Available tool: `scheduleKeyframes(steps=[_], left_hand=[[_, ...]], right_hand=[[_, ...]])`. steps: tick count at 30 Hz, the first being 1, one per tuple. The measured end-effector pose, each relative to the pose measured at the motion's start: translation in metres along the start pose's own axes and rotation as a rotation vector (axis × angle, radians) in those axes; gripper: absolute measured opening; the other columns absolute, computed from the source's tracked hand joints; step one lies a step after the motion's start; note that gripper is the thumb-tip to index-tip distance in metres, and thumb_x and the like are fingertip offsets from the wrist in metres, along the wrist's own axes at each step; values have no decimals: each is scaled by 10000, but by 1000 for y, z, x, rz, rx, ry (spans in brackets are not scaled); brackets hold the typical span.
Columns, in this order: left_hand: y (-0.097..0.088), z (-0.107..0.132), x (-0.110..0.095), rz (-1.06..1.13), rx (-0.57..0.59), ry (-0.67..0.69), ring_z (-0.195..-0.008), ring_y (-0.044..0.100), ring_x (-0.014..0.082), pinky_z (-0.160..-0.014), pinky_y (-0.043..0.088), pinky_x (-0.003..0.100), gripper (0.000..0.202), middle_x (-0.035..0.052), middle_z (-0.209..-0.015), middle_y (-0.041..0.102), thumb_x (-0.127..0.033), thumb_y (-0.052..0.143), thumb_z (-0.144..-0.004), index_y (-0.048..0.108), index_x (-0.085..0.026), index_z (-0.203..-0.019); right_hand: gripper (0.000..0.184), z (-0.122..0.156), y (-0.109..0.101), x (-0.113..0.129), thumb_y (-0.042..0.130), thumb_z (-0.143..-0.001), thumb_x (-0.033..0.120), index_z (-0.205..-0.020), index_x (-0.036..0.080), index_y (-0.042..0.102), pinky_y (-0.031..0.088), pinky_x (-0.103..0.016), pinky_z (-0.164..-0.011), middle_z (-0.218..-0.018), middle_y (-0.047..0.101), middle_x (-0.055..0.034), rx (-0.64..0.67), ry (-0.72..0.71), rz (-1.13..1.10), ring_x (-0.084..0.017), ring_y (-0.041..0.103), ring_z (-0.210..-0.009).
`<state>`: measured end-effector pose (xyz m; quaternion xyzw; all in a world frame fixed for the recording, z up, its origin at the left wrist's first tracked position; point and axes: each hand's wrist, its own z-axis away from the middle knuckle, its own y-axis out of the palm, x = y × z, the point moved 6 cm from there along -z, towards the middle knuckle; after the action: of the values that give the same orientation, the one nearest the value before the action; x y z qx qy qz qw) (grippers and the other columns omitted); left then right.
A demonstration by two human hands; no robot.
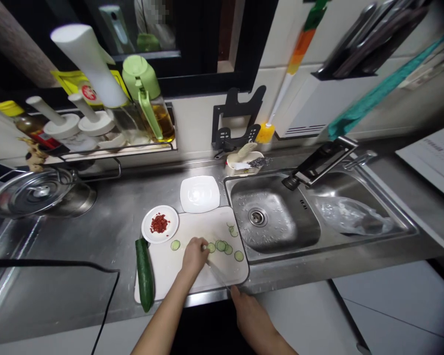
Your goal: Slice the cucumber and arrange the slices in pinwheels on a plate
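My left hand (194,255) is curled down on the white cutting board (170,273), fingers closed over a short piece of cucumber next to the cut slices (222,245). My right hand (248,310) grips the handle of a knife (219,276) whose blade points up-left toward the left hand's fingers. Several thin cucumber slices lie scattered on the board to the right of the left hand, one slice (175,245) to its left. A whole dark green cucumber (145,273) lies along the board's left edge.
A small white plate with chopped red chilli (160,224) sits at the board's top left, an empty square white plate (200,194) behind it. The steel sink (281,217) is right of the board, with a plastic bag (350,214). Bottles stand on a rack (114,143); a pot lid (33,190) lies left.
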<state>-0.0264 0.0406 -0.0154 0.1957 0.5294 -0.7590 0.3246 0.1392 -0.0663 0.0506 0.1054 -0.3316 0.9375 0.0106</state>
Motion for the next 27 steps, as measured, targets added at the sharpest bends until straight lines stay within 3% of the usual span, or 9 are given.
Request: scheduleKeyframes(steps=[6,11,18,27], left_hand=[[4,1,-2,12,11,16,-692,511,114,-669,371,221,130,11,-753,554,-68,541,-682,615,-166,-723],[9,-2,-2,31,26,-11,-710,524,118,-687,381,224,260,8,-773,588,-62,556,-671,609,-169,-902],[6,-4,-9,-39,35,6,-744,536,132,-683,384,229,161,35,-812,576,-49,540,-661,609,-165,-748],[1,1,-5,70,18,12,-619,499,94,-611,338,197,144,-22,-662,579,-70,497,-705,584,-184,-715]], right_hand=[[569,0,-2,0,286,-772,-67,-1257,154,486,459,-250,-704,-1008,675,-120,14,9,24,-213,644,-901],[544,-3,1,-1,277,-781,-64,-1235,138,500,453,-241,-687,-966,682,-124,-22,-15,23,-207,650,-875],[570,-3,2,-2,266,-784,-61,-1272,145,475,449,-248,-694,-983,677,-125,-9,-10,36,-210,644,-893],[554,-6,9,-6,285,-802,-45,-1297,140,449,427,-246,-722,-968,672,-130,-30,-32,9,-202,627,-903]])
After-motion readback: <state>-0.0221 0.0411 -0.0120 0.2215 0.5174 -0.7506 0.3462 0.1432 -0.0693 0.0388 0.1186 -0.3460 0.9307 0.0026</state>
